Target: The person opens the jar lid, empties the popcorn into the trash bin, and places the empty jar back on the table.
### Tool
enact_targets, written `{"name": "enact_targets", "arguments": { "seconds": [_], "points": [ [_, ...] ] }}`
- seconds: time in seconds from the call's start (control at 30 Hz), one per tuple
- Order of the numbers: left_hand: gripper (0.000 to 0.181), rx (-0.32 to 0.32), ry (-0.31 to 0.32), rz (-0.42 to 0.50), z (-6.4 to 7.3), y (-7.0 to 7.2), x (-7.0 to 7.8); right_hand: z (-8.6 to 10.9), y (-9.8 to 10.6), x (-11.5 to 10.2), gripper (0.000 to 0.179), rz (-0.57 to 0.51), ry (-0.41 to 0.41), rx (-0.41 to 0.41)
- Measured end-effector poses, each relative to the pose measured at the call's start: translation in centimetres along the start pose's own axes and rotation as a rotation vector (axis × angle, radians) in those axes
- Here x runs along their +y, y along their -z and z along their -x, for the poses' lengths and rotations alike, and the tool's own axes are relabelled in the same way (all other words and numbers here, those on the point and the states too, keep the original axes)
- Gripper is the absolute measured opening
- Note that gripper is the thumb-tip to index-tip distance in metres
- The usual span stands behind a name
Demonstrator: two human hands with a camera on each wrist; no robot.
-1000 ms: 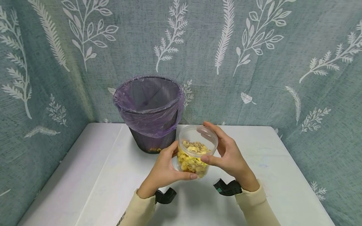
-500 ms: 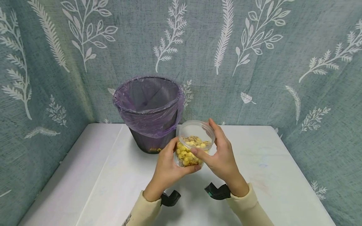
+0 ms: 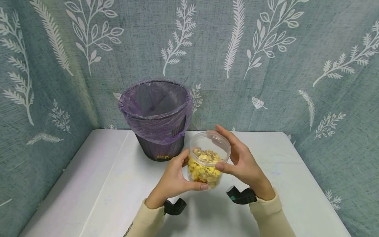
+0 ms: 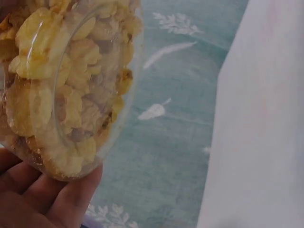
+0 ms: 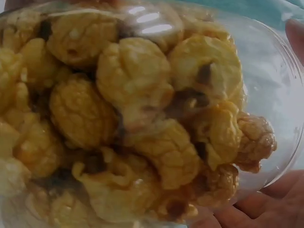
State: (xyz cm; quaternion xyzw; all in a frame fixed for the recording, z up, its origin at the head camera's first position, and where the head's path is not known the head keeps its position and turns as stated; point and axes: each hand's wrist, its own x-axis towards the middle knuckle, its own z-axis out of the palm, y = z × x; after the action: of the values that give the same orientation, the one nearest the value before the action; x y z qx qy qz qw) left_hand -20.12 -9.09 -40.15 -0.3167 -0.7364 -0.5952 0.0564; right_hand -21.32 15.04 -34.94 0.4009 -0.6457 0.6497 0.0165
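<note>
A clear round plastic jar [image 3: 207, 141], part filled with yellow popcorn [image 3: 203, 171], hangs tilted above the table between both hands. My left hand [image 3: 171, 181] grips it low on the left side, its thumb across the front. From the right, my right hand [image 3: 241, 161] holds the jar near its rim, thumb in front and fingers behind. Whether a clear lid covers the top, I cannot tell. In the left wrist view, fingers [image 4: 71, 199] show below the jar's base. Popcorn [image 5: 133, 76] fills most of the right wrist view through the clear wall.
A black mesh bin [image 3: 148, 144] lined with a purple bag [image 3: 168, 130] stands behind and left of the jar. Small yellow-brown bits show through its mesh at the bottom. The white table [image 3: 97, 184] meets a leaf-patterned green-grey cloth [image 3: 213, 56] at the back and sides.
The jar rose a little and turned in the hands, then came back down close to its earlier place. Both hands kept hold of it. The bin has not moved.
</note>
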Motion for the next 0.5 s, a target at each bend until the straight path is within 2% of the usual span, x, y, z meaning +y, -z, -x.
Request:
{"name": "enact_targets", "arguments": {
  "seconds": [0.07,0.13,0.23,0.37,0.43,0.5],
  "points": [
    [0.086,0.019,0.003,-0.001,0.0,-0.1,0.0,0.0,-0.1,0.0,0.098,-0.01,0.002,0.006],
    [0.087,0.061,0.006,-0.016,0.0,-0.3,0.1,0.0,-0.4,0.0,0.1,0.031,-0.003,0.044],
    [0.089,0.144,0.007,-0.071,-0.1,-0.6,0.1,-0.1,-1.4,0.0,0.103,0.195,-0.021,0.143],
    [0.092,0.244,0.012,-0.161,-0.1,-0.9,0.1,-0.5,-2.8,-0.1,0.095,0.411,-0.049,0.256],
    [0.092,0.265,0.018,-0.181,-0.1,-0.9,0.0,-0.6,-3.2,0.0,0.09,0.441,-0.054,0.287],
    [0.092,0.268,0.026,-0.183,-0.1,-0.9,0.0,-0.6,-3.3,0.0,0.086,0.421,-0.056,0.302]
  ]
}}
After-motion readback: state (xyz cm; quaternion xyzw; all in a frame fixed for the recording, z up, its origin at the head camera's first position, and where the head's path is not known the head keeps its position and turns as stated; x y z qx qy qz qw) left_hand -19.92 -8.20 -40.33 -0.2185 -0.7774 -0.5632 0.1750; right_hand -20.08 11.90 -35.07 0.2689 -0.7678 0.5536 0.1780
